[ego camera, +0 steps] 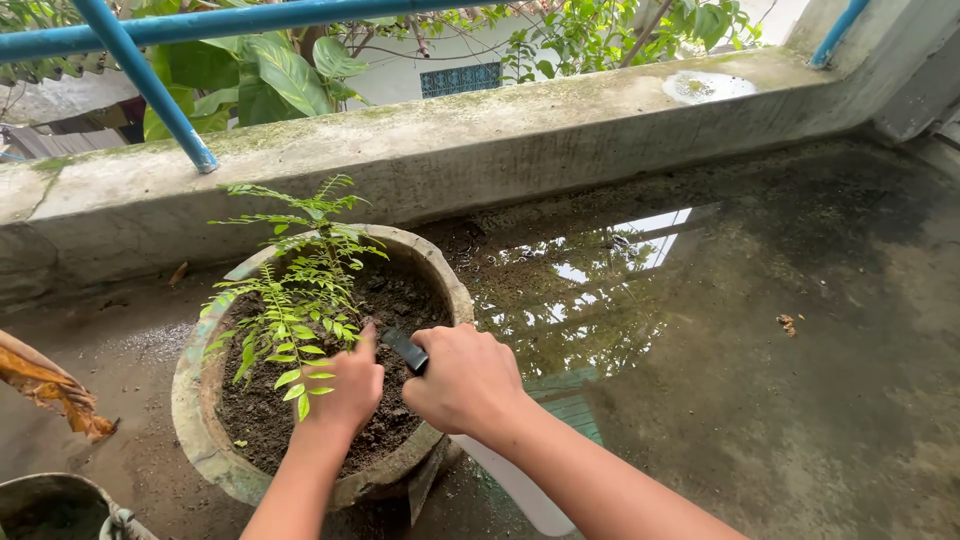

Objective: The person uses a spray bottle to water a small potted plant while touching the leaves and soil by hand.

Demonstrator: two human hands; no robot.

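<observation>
Low in the centre of the frame, the right hand (pixel 465 380) is curled into a tight fist around a dark tool handle (pixel 405 350), whose end pokes out toward the soil (pixel 400 300). Just left of it, the left hand (pixel 345 390) rests on the dark earth with fingers bent loosely, thumb raised, holding nothing I can make out. Both hands sit inside a round, weathered concrete pot (pixel 195 420) at lower left, beside a small leafy green plant (pixel 295 290). Wet, puddled concrete floor (pixel 750 350) spreads to the right.
</observation>
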